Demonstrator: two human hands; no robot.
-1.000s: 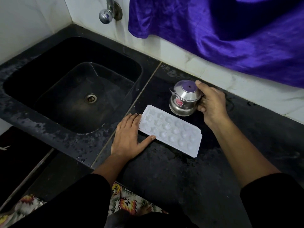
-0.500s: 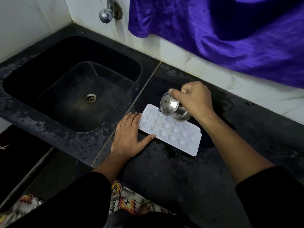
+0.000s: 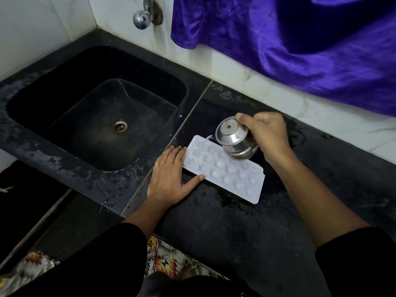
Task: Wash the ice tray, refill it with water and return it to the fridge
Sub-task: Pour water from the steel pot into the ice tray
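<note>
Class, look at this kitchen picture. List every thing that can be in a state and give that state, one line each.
White plastic ice tray: lies flat on the black counter, cavities up, taking water at its far corner.
Small lidded steel pot: tilted, pouring a thin stream.
Left hand: flat, fingers straight, against the tray's end.
Right hand: grips the pot.
Chrome wall tap: not running.
Black stone sink: wet, drain unplugged.

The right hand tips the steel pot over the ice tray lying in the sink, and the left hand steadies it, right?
Not quite. The head view shows the ice tray on the counter beside the sink, not in it. The right hand tips the steel pot; the left hand steadies.
</note>
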